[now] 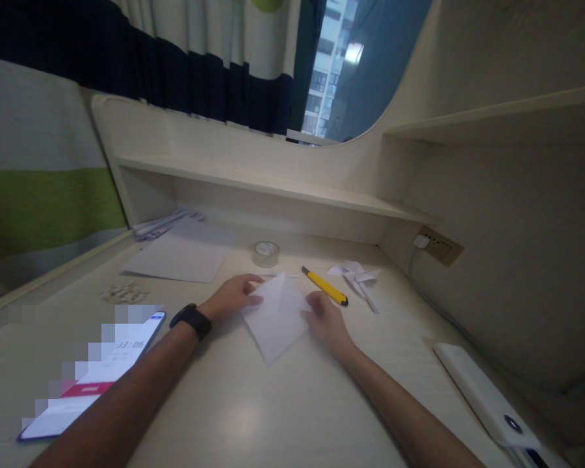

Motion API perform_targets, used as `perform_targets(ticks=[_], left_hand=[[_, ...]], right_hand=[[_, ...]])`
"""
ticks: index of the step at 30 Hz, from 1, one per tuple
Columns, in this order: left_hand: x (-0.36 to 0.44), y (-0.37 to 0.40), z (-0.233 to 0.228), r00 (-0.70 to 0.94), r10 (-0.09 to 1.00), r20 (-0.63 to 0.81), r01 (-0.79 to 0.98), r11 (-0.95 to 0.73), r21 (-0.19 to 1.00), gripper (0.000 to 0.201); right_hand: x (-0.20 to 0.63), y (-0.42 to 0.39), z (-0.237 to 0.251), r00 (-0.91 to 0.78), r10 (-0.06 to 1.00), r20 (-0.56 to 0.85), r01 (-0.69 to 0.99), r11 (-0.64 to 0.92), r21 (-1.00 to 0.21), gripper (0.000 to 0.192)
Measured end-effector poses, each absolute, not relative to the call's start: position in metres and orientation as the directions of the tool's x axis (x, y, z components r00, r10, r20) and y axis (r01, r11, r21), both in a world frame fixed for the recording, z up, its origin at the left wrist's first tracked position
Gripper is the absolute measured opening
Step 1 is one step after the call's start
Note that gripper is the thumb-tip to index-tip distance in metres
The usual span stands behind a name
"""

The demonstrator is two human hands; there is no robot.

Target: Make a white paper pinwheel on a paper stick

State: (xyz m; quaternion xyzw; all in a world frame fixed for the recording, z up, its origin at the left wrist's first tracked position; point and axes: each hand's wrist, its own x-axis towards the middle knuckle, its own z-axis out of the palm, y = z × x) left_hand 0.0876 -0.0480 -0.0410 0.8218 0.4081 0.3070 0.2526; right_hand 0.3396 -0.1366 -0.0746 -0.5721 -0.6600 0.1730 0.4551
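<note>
Head view shows a folded white paper lying flat on the pale desk, held between both hands and pointing away from the person, its long axis running from a near corner up to a far tip. Left hand presses on the sheet's left edge with fingers curled down onto it; right hand rests on the right edge, fingertips pinching or pressing the fold, though the exact grip is hard to tell. Both hands are about equally close, one at each side. Just beyond the right hand lies a yellow utility knife, angled away to the left, with a paper pinwheel past it. A tape roll sits behind the sheet, a larger blank sheet further left, a phone near the left forearm, and a white power bank at the right.
</note>
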Motion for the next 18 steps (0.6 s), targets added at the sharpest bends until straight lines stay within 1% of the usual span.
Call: perform_targets(ticks=[3,4,6,7,8,9,11,14,16,18], left_hand=[[0.097,-0.059,-0.038,0.449,0.778,0.440,0.611,-0.627,0.484,0.029],[0.102,-0.065,-0.038,0.483,0.727,0.488,0.624,-0.677,0.391,0.024],[0.112,-0.078,-0.038,0.604,0.590,0.536,0.584,-0.785,0.206,0.016],[0.118,-0.084,-0.039,0.658,0.533,0.531,0.548,-0.823,0.147,0.013],[0.122,-0.090,-0.040,0.687,0.502,0.525,0.528,-0.841,0.113,0.013],[0.126,-0.095,-0.040,0.699,0.483,0.528,0.517,-0.851,0.094,0.016],[0.130,-0.100,-0.040,0.683,0.469,0.560,0.519,-0.851,0.079,0.032],[0.129,-0.098,-0.035,0.567,0.516,0.642,0.591,-0.798,0.118,0.061],[0.126,-0.095,-0.030,0.483,0.556,0.676,0.634,-0.755,0.167,0.077],[0.123,-0.093,-0.025,0.457,0.575,0.679,0.636,-0.745,0.203,0.084]], right_hand=[[0.339,-0.137,-0.074,0.074,0.918,0.389,0.651,0.252,-0.716,0.008],[0.339,-0.138,-0.073,0.061,0.923,0.381,0.662,0.248,-0.707,0.007],[0.339,-0.139,-0.072,0.031,0.930,0.367,0.663,0.256,-0.703,0.011],[0.339,-0.139,-0.071,0.013,0.931,0.366,0.657,0.268,-0.705,0.013],[0.339,-0.139,-0.071,-0.002,0.929,0.369,0.648,0.283,-0.707,0.015],[0.338,-0.140,-0.070,-0.007,0.925,0.381,0.638,0.298,-0.710,0.016],[0.338,-0.141,-0.070,0.017,0.910,0.413,0.623,0.314,-0.716,0.018],[0.337,-0.141,-0.072,0.060,0.901,0.429,0.622,0.303,-0.722,0.032],[0.338,-0.141,-0.074,0.018,0.902,0.432,0.665,0.312,-0.679,0.041],[0.338,-0.141,-0.075,-0.065,0.886,0.459,0.739,0.352,-0.575,0.040]])
